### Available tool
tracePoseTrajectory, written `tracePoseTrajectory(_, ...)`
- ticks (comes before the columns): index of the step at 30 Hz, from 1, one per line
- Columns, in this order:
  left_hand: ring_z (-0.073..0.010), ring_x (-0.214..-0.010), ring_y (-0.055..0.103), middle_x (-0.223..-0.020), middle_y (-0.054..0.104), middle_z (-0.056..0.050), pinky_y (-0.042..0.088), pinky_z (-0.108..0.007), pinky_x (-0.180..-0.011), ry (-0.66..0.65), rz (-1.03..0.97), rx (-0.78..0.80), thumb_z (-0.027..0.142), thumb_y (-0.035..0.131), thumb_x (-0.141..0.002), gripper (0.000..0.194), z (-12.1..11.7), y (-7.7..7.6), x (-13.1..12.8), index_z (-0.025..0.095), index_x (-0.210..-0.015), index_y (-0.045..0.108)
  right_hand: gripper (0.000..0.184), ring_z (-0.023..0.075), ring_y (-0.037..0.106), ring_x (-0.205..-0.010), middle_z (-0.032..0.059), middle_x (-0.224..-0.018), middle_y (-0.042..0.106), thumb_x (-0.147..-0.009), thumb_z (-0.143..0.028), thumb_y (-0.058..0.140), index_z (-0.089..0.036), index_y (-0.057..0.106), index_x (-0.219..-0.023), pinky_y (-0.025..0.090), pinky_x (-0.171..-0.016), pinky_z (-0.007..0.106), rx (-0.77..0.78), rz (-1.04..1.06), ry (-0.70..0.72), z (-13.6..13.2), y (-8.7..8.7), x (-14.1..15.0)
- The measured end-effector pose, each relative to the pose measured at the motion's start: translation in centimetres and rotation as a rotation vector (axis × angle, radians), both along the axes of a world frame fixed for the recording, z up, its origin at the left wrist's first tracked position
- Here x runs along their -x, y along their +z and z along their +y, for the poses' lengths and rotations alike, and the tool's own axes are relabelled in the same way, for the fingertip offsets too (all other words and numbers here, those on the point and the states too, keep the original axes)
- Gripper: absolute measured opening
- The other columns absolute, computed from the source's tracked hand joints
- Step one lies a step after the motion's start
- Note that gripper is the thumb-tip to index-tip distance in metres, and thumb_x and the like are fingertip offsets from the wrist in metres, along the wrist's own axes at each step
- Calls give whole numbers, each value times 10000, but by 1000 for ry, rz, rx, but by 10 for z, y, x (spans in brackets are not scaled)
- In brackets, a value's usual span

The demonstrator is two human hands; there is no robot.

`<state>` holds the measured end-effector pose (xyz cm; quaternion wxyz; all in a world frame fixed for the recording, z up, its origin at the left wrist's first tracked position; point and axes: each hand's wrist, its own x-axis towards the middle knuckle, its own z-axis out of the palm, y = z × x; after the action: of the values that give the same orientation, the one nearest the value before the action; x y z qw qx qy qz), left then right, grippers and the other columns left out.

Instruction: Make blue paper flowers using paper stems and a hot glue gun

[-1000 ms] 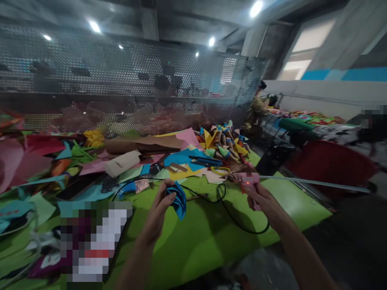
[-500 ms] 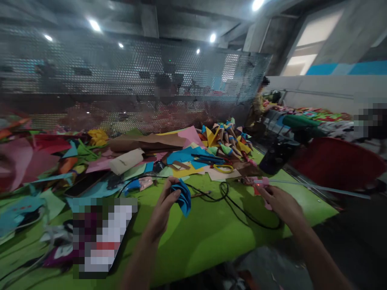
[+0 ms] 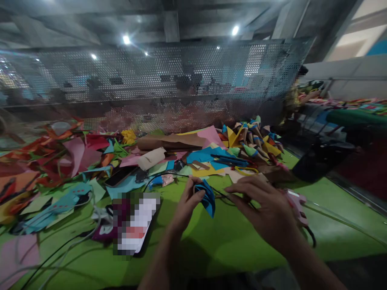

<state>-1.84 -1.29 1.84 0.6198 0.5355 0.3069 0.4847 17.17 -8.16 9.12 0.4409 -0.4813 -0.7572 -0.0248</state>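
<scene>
My left hand (image 3: pixel 186 205) is closed on a folded blue paper piece (image 3: pixel 208 198), held just above the green table sheet (image 3: pixel 229 241). My right hand (image 3: pixel 266 209) hovers right of it with fingers stretched out towards the blue paper, fingertips a short way from it, and it holds nothing. A pink glue gun (image 3: pixel 298 203) lies on the green sheet just behind my right wrist. Its black cord (image 3: pixel 223 195) runs under my hands.
Piles of coloured paper scraps (image 3: pixel 75 157), a brown paper roll (image 3: pixel 172 141) and paper cones (image 3: pixel 254 139) fill the back of the table. A phone (image 3: pixel 136 225) lies front left. A perforated metal screen (image 3: pixel 169 80) stands behind. Another person (image 3: pixel 294 94) works far right.
My right hand has let go of the glue gun, which now lies on the table, and has moved left towards the blue paper. The view has swung left.
</scene>
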Motion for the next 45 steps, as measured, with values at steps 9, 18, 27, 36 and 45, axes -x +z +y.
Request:
tracePoseTrajectory(9,-178,-919,490,-963,537,-11,395,-261,-787,1,44,-29,354,644,-847,230,-3,5,1,232,-1019,555,90,177,639,-786,53,-871,667,-892,-142,626,-190,695,-923,492,-706,287,30,-67,58,26,-7,28)
tracePoseTrajectory(18,-196,-961,492,-991,537,-18,402,-285,-859,8,73,-39,348,646,-840,260,-2,3,2,237,-1057,555,120,176,637,-807,48,-855,677,-929,-164,591,-191,703,-893,452,-758,294,-55,-201,-13,30,-14,34)
tracePoseTrajectory(27,-204,-1008,471,-1047,533,-28,391,-286,-891,24,91,-40,383,630,-865,268,-3,3,3,243,-1082,557,183,192,620,-790,60,-840,658,-960,-146,522,-160,682,-874,368,-687,323,-49,-466,-88,36,-12,35)
tracePoseTrajectory(36,-201,-1019,474,-1048,522,-21,398,-276,-899,42,142,-85,375,599,-891,242,-3,3,4,248,-1091,553,75,206,578,-750,53,-850,631,-888,-128,603,-177,650,-856,314,-642,345,15,-616,-161,37,-8,36)
tracePoseTrajectory(45,-210,-1019,483,-1068,548,-30,395,-292,-904,19,126,-89,405,600,-885,260,-3,4,2,237,-1078,555,98,196,544,-695,47,-846,626,-862,-90,612,-181,644,-847,293,-628,343,-2,-654,-147,37,0,41)
